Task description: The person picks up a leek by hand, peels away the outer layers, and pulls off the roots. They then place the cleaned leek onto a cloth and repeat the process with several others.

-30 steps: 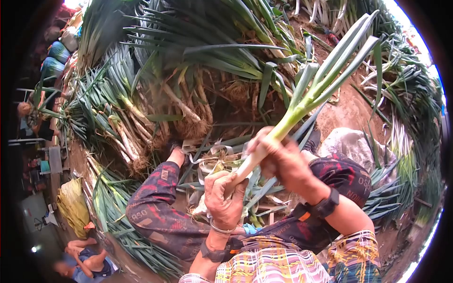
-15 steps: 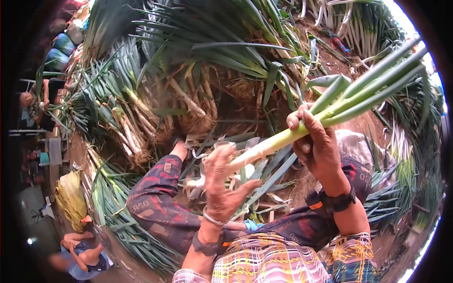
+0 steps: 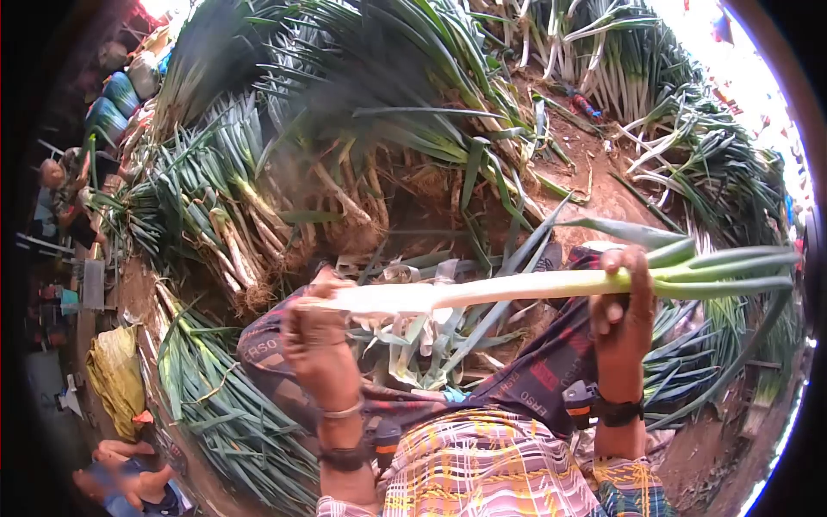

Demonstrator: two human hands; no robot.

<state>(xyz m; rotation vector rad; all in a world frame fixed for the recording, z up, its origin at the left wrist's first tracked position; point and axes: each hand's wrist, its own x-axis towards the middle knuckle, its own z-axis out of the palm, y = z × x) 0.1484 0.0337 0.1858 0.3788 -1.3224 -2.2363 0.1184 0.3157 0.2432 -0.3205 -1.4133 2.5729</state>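
Observation:
A long, thick green onion (image 3: 517,287) lies level across my front, its pale stem to the left and its green tubular leaves to the right. My right hand (image 3: 624,297) grips it where the stem turns green. At the white root end, my left hand (image 3: 320,336) is closed around the tip, slightly blurred; the roots are hidden. Below the stem, between my legs, sits a heap of stripped leaves and pale peelings (image 3: 422,340).
Beyond my feet stand piled green onions with soil on their roots (image 3: 345,198). More bunches (image 3: 233,414) lie to the left, and others (image 3: 620,69) at upper right. A yellow sack (image 3: 116,370) and a seated person (image 3: 133,482) are at far left.
The green onion has swung from a slant to nearly level. My left hand, formerly spread beside the stem, has moved left and closed at the root end; my right hand has lowered and moved right.

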